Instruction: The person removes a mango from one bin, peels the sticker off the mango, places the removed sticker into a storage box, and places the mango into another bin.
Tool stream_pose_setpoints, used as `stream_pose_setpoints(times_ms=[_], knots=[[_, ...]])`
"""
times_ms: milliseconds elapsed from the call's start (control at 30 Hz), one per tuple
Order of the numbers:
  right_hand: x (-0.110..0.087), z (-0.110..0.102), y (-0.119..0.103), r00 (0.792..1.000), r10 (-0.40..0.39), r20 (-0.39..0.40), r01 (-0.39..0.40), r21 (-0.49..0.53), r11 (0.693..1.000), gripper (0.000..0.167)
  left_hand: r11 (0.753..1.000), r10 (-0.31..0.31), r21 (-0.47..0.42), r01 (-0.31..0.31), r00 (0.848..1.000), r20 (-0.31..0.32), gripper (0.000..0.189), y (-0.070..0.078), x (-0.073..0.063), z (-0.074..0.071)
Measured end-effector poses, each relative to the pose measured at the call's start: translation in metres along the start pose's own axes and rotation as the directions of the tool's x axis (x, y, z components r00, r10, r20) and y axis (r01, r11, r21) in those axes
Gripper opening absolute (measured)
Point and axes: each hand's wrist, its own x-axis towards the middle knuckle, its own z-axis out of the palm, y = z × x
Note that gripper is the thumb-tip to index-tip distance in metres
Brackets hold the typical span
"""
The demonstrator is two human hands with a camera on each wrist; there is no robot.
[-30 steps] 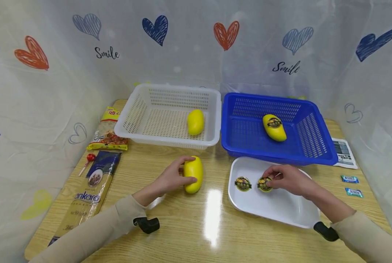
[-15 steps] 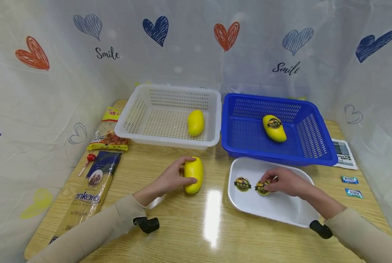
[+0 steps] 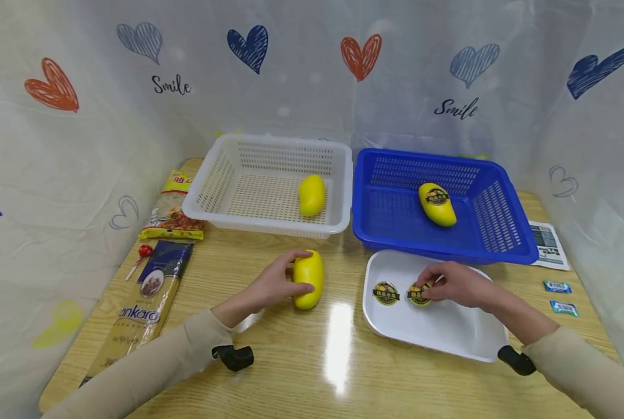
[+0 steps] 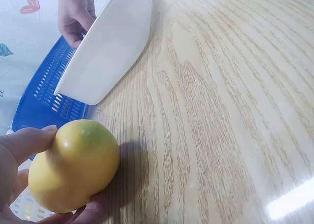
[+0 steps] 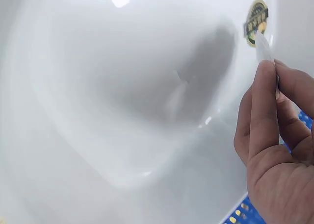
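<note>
A yellow mango (image 3: 309, 279) lies on the table, and my left hand (image 3: 274, 286) grips it between thumb and fingers. The left wrist view shows this mango (image 4: 78, 160) with a greenish end toward the camera. Over the white tray (image 3: 448, 331), my right hand (image 3: 458, 285) pinches a round black-and-gold sticker (image 3: 418, 294) by its edge. From the right wrist, the pinched sticker (image 5: 265, 50) appears nearly edge-on. A second such sticker (image 3: 386, 293) lies at the tray's left side, apart from my fingers.
Behind stand a white basket (image 3: 267, 224) with a plain mango (image 3: 312, 195) and a blue basket (image 3: 443, 251) with a stickered mango (image 3: 438, 204). At left lie a snack bag (image 3: 173, 209), a lollipop (image 3: 144, 251) and a pasta packet (image 3: 144, 308). Small wrapped candies (image 3: 556, 286) lie at right.
My right hand, with the pinched sticker, shifted slightly left and toward me, then partly back up to the right. My left hand stays on the mango.
</note>
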Motion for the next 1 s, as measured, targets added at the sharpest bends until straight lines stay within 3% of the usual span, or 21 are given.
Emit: stream_pose_setpoints(times_ms=[267,667,1000], knots=[[0.007,0.009,0.003,0.999,-0.039,0.018,0.039,-0.046,0.998,0.014,1.0,0.012,-0.002,-0.012,1.0,0.005,0.065,-0.002,0.001,0.0],[0.007,0.0,-0.008,1.0,0.002,0.028,-0.002,0.001,1.0,0.018,1.0,0.009,-0.005,-0.009,1.0,0.012,0.065,-0.001,0.0,-0.001],[0.015,0.01,-0.002,0.999,0.028,0.019,-0.028,-0.016,0.999,0.013,1.0,0.007,-0.01,-0.007,1.0,0.024,0.065,-0.003,0.0,-0.001]])
